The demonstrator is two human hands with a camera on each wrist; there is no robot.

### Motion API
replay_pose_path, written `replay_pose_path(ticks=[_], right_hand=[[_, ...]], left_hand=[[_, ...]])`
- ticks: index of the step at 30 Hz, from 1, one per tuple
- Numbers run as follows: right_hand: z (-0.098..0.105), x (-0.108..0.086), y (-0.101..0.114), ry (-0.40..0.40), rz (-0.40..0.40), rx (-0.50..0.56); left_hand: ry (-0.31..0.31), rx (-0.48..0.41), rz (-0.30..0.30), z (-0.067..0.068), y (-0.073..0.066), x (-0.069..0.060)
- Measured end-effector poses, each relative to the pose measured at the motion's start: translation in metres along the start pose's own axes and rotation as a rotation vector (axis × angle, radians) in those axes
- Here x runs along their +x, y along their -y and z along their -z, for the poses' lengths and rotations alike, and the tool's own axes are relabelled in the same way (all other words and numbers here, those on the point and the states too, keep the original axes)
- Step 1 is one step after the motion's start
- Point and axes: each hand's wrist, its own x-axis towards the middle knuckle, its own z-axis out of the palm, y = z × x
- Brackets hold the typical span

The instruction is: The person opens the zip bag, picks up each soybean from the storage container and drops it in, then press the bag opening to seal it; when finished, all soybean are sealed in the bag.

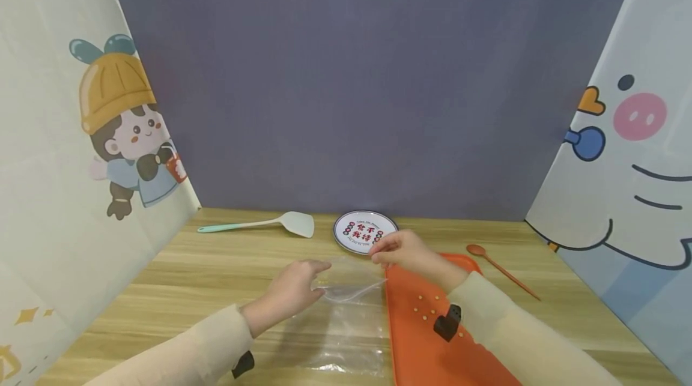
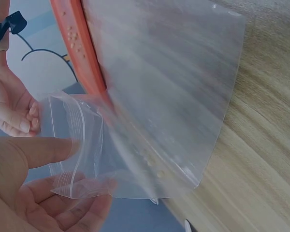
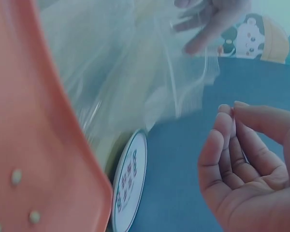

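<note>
My left hand (image 1: 289, 287) holds a clear zip bag (image 1: 348, 314) near its mouth, thumb on one side and fingers on the other in the left wrist view. The bag's mouth gapes, and its lower part lies on the table. Several small pale beans (image 2: 149, 162) show through the plastic. To the right of the mouth, my right hand (image 1: 408, 254) is raised, its thumb meeting the fingertips (image 3: 224, 110) in the right wrist view. Whether something small sits between those tips is hidden. Below the right forearm, more beans (image 1: 424, 317) lie scattered on an orange tray (image 1: 413, 350).
A white plate (image 1: 351, 242) with red lettering stands behind the bag. At the back left lies a spatula (image 1: 294, 224) with a pale green handle. A wooden spoon (image 1: 500, 267) rests right of the tray. Walls surround the table's back and sides.
</note>
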Motion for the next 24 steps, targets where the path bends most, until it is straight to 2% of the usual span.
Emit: replay_pose_path(ticks=[9,24], right_hand=[[0.03,-0.009,-0.018,0.017,-0.014,-0.077],[0.054,-0.029,-0.061,0.061,-0.119,-0.141]], left_hand=[[-0.004,-0.004,0.0,0.001,-0.003,-0.001],[0.016,-0.016,0.024,-0.002,0.001,0.0]])
